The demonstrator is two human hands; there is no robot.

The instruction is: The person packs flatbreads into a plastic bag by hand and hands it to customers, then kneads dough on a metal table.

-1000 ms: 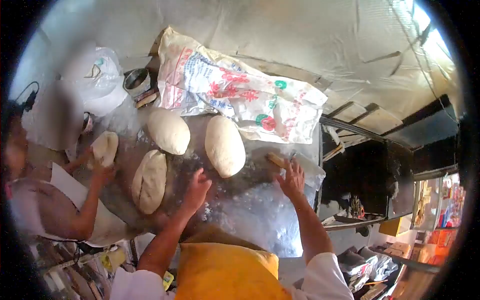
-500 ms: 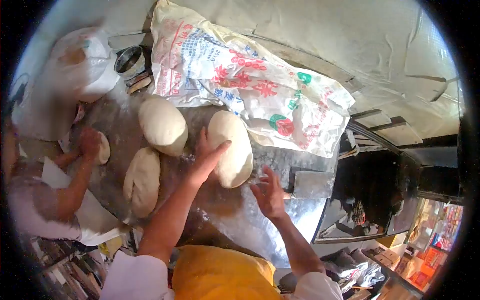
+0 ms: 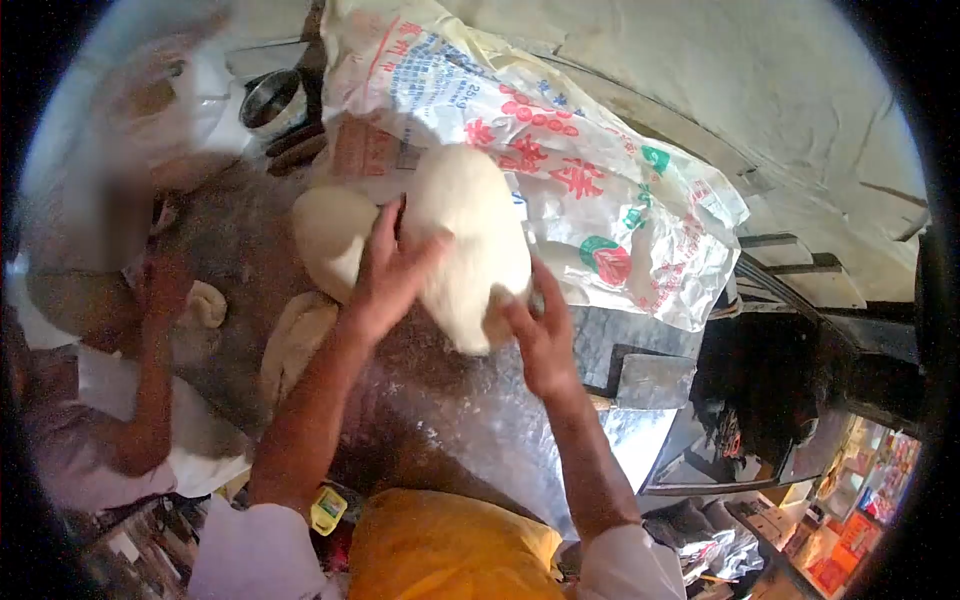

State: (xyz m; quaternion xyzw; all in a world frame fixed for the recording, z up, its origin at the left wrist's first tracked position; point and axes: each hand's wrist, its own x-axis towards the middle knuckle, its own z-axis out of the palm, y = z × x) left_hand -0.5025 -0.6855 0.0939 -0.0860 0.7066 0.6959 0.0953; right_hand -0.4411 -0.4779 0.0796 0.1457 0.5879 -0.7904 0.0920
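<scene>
A large oval dough piece (image 3: 465, 235) is held between my two hands, in front of the printed sack. My left hand (image 3: 392, 275) grips its left side, and my right hand (image 3: 538, 325) has hold of its lower right side. The dough tapers at its lower end and appears lifted off the work surface. Left of it lie a rounded dough piece (image 3: 328, 235) and a creased one (image 3: 298, 335), partly hidden by my left forearm.
A printed sack (image 3: 560, 180) lies along the back. At the right is a broad metal blade (image 3: 655, 381). A metal bowl (image 3: 273, 105) stands at the back left. Another person's hand (image 3: 168, 285) is beside a small dough piece (image 3: 206, 305) at the left.
Both my hands have come onto the large dough piece, which has shifted up and changed from lying on the surface to being held. The view has shifted slightly.
</scene>
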